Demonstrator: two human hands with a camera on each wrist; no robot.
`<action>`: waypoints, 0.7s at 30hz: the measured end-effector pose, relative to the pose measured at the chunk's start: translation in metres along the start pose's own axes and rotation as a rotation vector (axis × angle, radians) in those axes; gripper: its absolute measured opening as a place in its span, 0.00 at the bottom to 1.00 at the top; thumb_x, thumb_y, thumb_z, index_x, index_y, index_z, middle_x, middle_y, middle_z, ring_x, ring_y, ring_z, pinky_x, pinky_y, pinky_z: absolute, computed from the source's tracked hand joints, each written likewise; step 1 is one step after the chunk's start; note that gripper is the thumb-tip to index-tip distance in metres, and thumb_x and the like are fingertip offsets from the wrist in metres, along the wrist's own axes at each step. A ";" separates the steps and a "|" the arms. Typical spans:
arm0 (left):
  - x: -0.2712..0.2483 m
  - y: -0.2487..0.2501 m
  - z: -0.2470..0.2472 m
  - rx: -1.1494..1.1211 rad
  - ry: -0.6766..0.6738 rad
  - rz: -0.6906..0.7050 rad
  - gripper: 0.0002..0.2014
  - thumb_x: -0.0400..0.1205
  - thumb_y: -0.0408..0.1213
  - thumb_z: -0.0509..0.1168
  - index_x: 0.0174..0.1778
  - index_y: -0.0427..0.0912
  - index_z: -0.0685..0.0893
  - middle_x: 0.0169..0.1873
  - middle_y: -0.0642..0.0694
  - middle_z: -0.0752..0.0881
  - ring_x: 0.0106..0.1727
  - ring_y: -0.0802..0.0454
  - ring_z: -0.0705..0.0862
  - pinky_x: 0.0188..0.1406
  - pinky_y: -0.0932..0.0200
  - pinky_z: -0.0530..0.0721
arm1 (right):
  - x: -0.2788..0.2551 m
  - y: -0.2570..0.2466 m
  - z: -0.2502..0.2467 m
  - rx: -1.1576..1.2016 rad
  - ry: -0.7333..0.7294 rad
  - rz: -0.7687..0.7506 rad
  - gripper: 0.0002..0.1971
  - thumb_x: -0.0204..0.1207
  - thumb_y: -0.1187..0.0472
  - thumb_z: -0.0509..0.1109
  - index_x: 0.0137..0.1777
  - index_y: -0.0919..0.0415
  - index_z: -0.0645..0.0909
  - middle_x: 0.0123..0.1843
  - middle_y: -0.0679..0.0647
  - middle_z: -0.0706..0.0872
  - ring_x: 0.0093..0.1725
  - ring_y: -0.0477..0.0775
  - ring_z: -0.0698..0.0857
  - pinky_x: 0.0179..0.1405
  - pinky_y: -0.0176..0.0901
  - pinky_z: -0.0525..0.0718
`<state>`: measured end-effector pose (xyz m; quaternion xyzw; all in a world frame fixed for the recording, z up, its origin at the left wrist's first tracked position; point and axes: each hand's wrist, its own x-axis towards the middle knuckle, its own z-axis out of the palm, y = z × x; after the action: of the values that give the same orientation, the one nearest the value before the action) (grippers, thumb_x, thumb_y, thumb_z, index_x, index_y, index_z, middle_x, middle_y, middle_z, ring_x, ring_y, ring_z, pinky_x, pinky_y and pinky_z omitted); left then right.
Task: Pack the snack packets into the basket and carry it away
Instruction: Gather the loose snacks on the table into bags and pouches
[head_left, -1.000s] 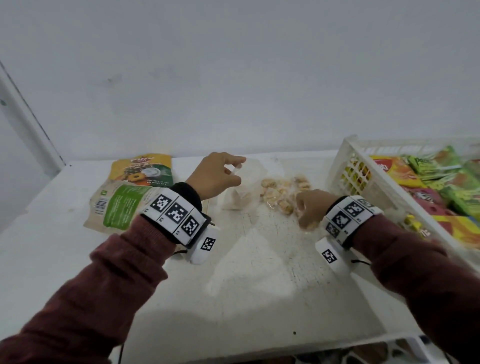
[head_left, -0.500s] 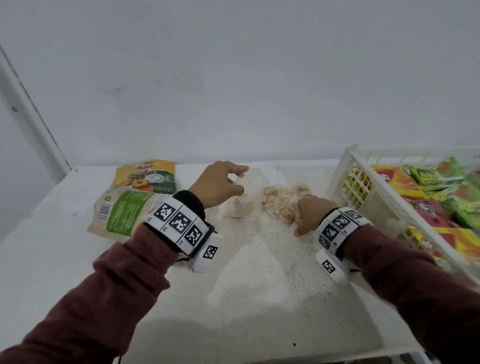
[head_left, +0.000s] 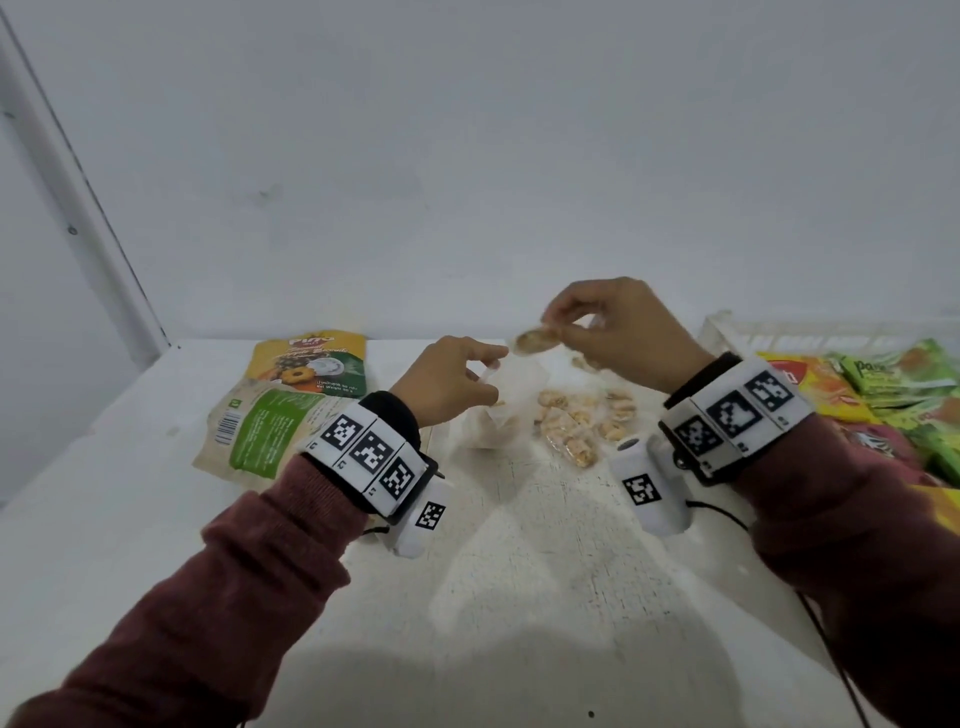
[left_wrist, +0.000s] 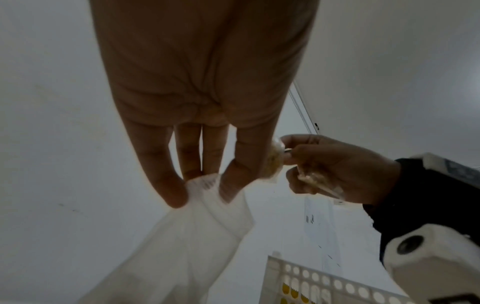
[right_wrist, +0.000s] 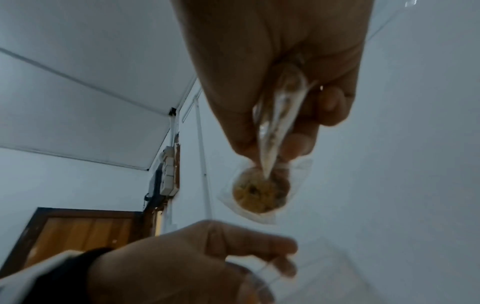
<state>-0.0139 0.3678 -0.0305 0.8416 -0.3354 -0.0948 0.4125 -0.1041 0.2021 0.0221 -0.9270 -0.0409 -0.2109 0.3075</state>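
Left hand (head_left: 451, 384) pinches the mouth of a clear bag (head_left: 498, 410). Right hand (head_left: 623, 332) pinches a wrapped biscuit (head_left: 535, 340) above it. Basket (head_left: 727, 332) at the table's (head_left: 130, 519) right edge holds colourful packets (head_left: 883, 384).

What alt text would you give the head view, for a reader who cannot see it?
The right hand holds a wrapped biscuit above a clear bag that the left hand pinches. Loose biscuits lie on the table.

There are two hands (head_left: 452, 382) (head_left: 623, 332), one basket (head_left: 737, 332), one clear bag (head_left: 501, 410), two big packets (head_left: 311, 361) (head_left: 260, 431), and one table (head_left: 519, 571). The small wrapped snacks (head_left: 576, 421) are too many to count exactly.
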 end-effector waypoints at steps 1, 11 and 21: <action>-0.001 0.000 -0.001 -0.013 0.002 0.000 0.20 0.72 0.26 0.69 0.61 0.40 0.83 0.57 0.50 0.83 0.35 0.56 0.79 0.42 0.65 0.76 | 0.000 -0.003 0.007 0.021 -0.053 -0.017 0.05 0.75 0.63 0.70 0.47 0.63 0.85 0.43 0.50 0.87 0.28 0.25 0.81 0.29 0.18 0.75; -0.005 -0.001 -0.002 -0.051 0.003 -0.016 0.24 0.72 0.24 0.67 0.65 0.44 0.81 0.49 0.54 0.83 0.29 0.65 0.75 0.37 0.72 0.73 | -0.003 0.010 0.040 -0.692 -0.361 -0.149 0.17 0.84 0.53 0.55 0.70 0.40 0.74 0.65 0.46 0.79 0.57 0.53 0.82 0.46 0.41 0.73; -0.004 -0.003 -0.003 -0.121 0.014 -0.043 0.23 0.73 0.23 0.67 0.64 0.42 0.82 0.48 0.53 0.84 0.20 0.69 0.75 0.41 0.69 0.75 | 0.013 0.010 0.036 0.394 -0.012 -0.042 0.12 0.74 0.69 0.64 0.49 0.51 0.71 0.43 0.46 0.73 0.35 0.52 0.75 0.37 0.37 0.76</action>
<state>-0.0147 0.3735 -0.0314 0.8228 -0.3079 -0.1178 0.4629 -0.0770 0.2142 -0.0045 -0.8490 -0.1022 -0.1998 0.4784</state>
